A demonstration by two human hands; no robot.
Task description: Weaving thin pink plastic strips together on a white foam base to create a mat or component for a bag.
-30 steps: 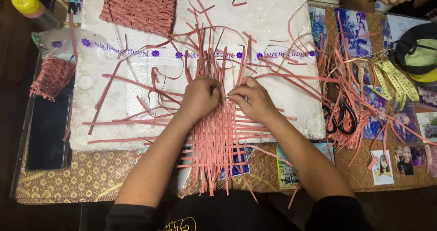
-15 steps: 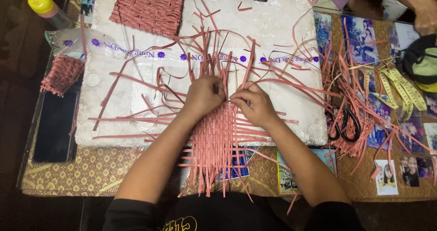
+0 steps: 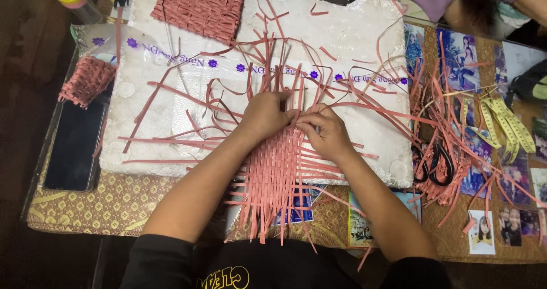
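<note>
A half-woven mat [image 3: 273,175] of pink strips is pinched at its upper edge by the left hand [image 3: 265,115] and right hand [image 3: 327,132], on the white foam board [image 3: 353,38]. Light, floppy, easily creased; best gripped near the woven edge.

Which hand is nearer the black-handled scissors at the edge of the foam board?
Right. The right hand rests on the woven pink mat, just left of the scissors; the left hand lies farther left.
</note>
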